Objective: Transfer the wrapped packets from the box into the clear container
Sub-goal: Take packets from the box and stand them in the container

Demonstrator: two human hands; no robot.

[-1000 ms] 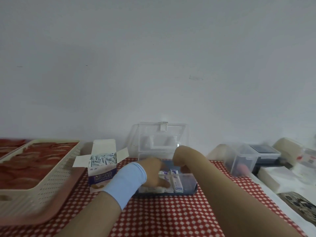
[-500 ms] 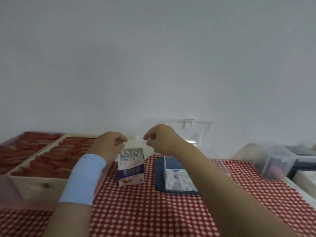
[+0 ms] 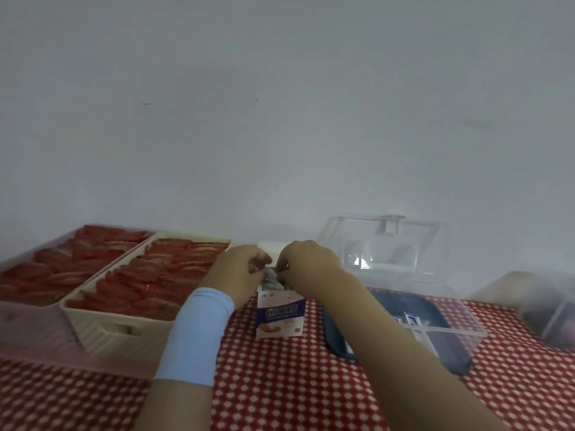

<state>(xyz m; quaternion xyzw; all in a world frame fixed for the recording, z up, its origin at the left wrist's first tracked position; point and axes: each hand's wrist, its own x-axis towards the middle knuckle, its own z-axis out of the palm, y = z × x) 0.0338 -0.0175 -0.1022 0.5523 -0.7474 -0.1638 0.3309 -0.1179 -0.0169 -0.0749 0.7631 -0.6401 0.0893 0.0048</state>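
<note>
- Evidently the pick-up step is in hand: both hands meet over the open box (image 3: pixel 280 315), which stands on the checked table (image 3: pixel 280 393) toward its back edge.
- Far left, a cream basket (image 3: pixel 102 312) holds rows of red sachets and plays no part in the job.
- The left hand (image 3: pixel 239 269), with a pale blue cuff (image 3: pixel 196 334) on its wrist, reaches forward to the box's left top edge. Its fingers are curled, but I cannot tell whether they hold a flap, a packet or nothing.
- The packets (image 3: pixel 271 283) fill the box's open mouth, ends upward.
- The right hand (image 3: pixel 308 262) arches over the box from the right, fingertips drawn together and seemingly pinching the packets' tops.
- The clear container (image 3: pixel 451 330) sits just right of the box with its lid (image 3: pixel 385 241) tipped back; a few packets already lie inside, partly hidden by the forearm.
- Next, I judge, comes a straight upward pull while the box is steadied, then a short carry rightward over the container's rim.
</note>
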